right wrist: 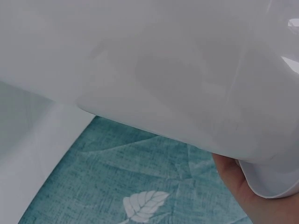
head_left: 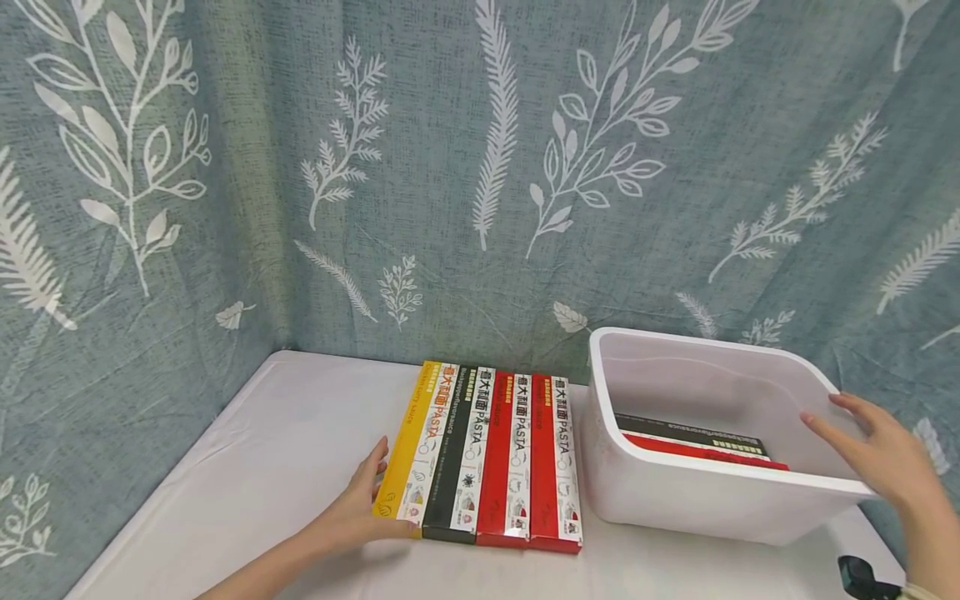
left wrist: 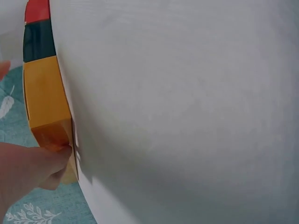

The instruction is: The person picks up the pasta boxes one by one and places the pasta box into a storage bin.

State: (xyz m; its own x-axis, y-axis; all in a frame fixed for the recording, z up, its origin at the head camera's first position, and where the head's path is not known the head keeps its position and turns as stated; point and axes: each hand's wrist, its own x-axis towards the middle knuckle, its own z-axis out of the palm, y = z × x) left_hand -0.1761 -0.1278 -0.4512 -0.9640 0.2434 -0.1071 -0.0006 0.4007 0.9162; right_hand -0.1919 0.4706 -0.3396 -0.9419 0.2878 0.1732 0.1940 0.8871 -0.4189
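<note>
Yellow pasta box (head_left: pixel 417 442), handling: probably light and stiff, a carton of thin card; its smooth face may slide, its corners may crush and dry contents may snap.
Where to hold: best across the narrow width at mid-length; the 3 o'clock flank lies against the black pasta box (head_left: pixel 456 450), so the exposed 9 o'clock flank and the 6 o'clock end offer the easier purchase.
Yellow pasta box, position: flat on the white table (head_left: pixel 247 467), about 7 o'clock of the head view, outermost in a row of four.
Appearance: long and slim; yellow band lettered "curry sauce", white panel marked "PASTA" in red; plain yellow end in the left wrist view.
Row toward 3 o'clock: black pasta box, then first red box (head_left: pixel 504 458) and second red box (head_left: pixel 556 462).
Left hand (head_left: pixel 358 504): fingers extended against the 9 o'clock flank, not wrapped round it; thumb reaches past the 6 o'clock end.
White bin (head_left: pixel 697 500): at 4 o'clock, likely rigid and slick, best held by the rim; it contains black and red boxes (head_left: pixel 701 451).
Right hand (head_left: pixel 879 446): gripping the bin's rim at its 3 o'clock end.
</note>
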